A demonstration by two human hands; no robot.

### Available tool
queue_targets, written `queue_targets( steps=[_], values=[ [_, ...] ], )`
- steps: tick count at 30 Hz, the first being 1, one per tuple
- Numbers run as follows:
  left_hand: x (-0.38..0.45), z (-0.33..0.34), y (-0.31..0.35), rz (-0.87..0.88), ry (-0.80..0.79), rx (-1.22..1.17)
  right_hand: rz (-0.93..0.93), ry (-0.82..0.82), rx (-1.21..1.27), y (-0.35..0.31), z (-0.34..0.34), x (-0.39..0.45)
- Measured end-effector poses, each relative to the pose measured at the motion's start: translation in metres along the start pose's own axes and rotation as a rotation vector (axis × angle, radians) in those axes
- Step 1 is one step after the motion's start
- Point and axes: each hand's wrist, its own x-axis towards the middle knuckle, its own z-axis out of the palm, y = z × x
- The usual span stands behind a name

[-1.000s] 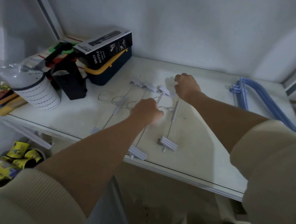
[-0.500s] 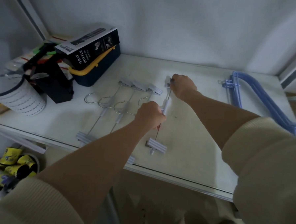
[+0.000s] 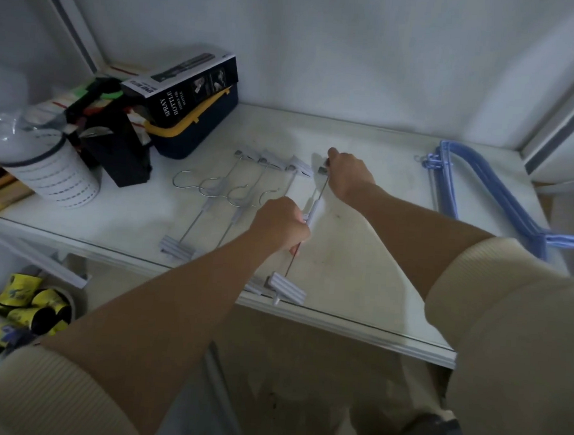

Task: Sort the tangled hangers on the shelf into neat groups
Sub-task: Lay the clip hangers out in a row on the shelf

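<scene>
Several metal clip hangers [image 3: 225, 194] with grey clips lie side by side on the white shelf [image 3: 359, 274], hooks pointing left. My left hand [image 3: 283, 225] is closed around the middle of the rightmost clip hanger [image 3: 314, 207], near its hook. My right hand [image 3: 347, 175] grips that same hanger's far clip end. Its near clip [image 3: 286, 292] rests at the shelf's front edge. A bundle of blue plastic hangers [image 3: 489, 194] lies at the right of the shelf.
A spray-bottle box [image 3: 182, 88] sits on a navy case with a yellow handle [image 3: 197, 126] at the back left. A black organiser [image 3: 116, 142] and a white perforated cup [image 3: 55, 175] stand beside it. Yellow packets [image 3: 18, 306] lie below the shelf.
My right hand went from the loose clips to the far clip of the rightmost hanger. Both hands have drawn that hanger to the right, apart from the others. The view shifted slightly.
</scene>
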Motion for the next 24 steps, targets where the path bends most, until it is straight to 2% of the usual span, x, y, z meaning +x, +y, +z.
queue_targets(
  steps=[16, 24],
  values=[
    [-0.001, 0.000, -0.005, -0.070, -0.067, -0.065, -0.037, -0.002, -0.083, -0.003, 0.012, 0.008],
    [-0.001, -0.009, 0.003, -0.041, -0.025, -0.028, -0.019, -0.001, -0.065, -0.006, 0.006, 0.006]
  ],
)
